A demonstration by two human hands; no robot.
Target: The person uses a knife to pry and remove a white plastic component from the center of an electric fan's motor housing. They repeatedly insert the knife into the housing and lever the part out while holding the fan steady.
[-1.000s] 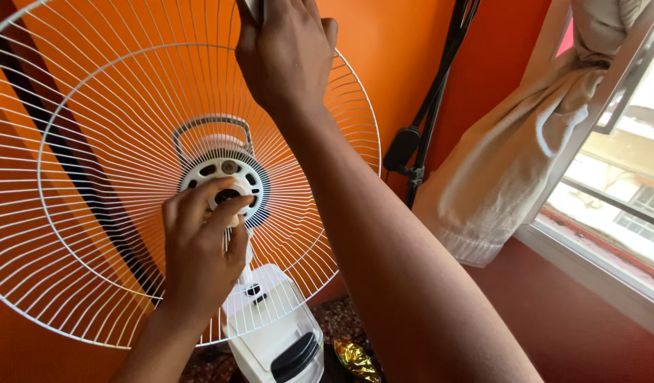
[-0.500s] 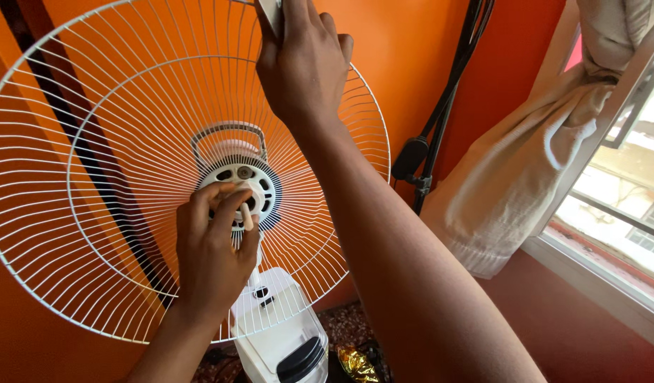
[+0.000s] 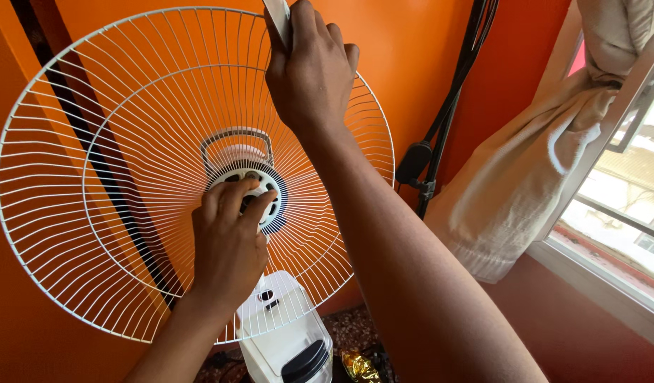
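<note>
White plastic motor housing point(image 3: 281, 340) sits lowest; above it the left hand point(image 3: 227, 245) pinches the hub nut point(image 3: 252, 198) seating the wire rear guard point(image 3: 93, 213). Farther up, the right hand point(image 3: 309, 67) grips the rim. Blades and front guard are absent.

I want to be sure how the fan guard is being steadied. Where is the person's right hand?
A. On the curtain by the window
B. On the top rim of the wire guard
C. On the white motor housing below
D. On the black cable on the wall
B: the right hand grips the top rim of the white wire guard, while the left hand has its fingers at the guard's centre hub.
</note>
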